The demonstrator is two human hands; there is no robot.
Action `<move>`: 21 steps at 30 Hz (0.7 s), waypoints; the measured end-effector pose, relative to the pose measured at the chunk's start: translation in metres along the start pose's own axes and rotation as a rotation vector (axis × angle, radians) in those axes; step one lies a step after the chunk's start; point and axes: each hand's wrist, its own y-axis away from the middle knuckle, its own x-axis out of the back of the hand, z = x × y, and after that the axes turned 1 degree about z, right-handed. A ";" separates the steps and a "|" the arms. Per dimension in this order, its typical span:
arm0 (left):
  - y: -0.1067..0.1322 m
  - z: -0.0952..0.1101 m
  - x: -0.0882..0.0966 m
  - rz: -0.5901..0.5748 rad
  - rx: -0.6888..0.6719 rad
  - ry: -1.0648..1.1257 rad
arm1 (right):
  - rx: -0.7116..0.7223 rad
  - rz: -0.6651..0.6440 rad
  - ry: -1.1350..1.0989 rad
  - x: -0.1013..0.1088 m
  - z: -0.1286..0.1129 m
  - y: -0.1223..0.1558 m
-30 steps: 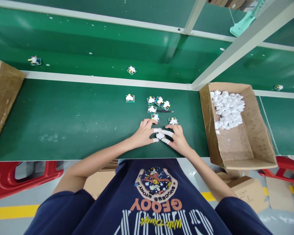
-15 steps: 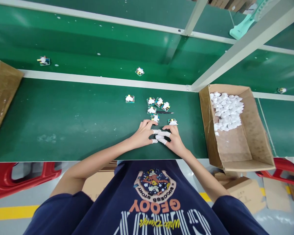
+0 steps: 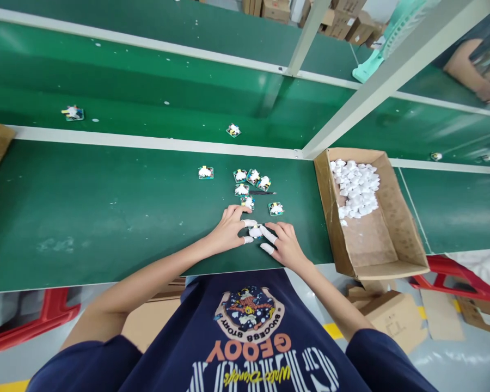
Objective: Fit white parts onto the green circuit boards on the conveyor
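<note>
Along the near edge of the green bench (image 3: 106, 261), two hands work low and close together. The left hand (image 3: 228, 230) and right hand (image 3: 281, 245) are both half curled, with white finger cots (image 3: 268, 234) on their tips, closing from either side on a small white piece (image 3: 255, 232). Which hand has hold of it, I can't tell. Tweezers (image 3: 263, 192) lie at 12 o'clock among small green boards (image 3: 240, 188) topped with white tufts. At 3 o'clock sits a cardboard box (image 3: 392, 234) of white pieces (image 3: 355, 188). Light fingertip contact, forearms kept low, looks right for something this small.
</note>
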 end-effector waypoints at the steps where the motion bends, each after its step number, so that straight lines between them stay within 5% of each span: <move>1: 0.000 0.000 0.000 0.003 -0.004 -0.001 | -0.004 -0.006 0.038 -0.002 -0.002 0.003; 9: -0.001 0.002 0.001 -0.003 -0.005 -0.015 | -0.079 0.009 0.114 -0.011 -0.009 0.003; 21: -0.002 -0.001 0.007 0.066 -0.035 -0.069 | 0.032 0.038 0.111 -0.016 -0.015 -0.005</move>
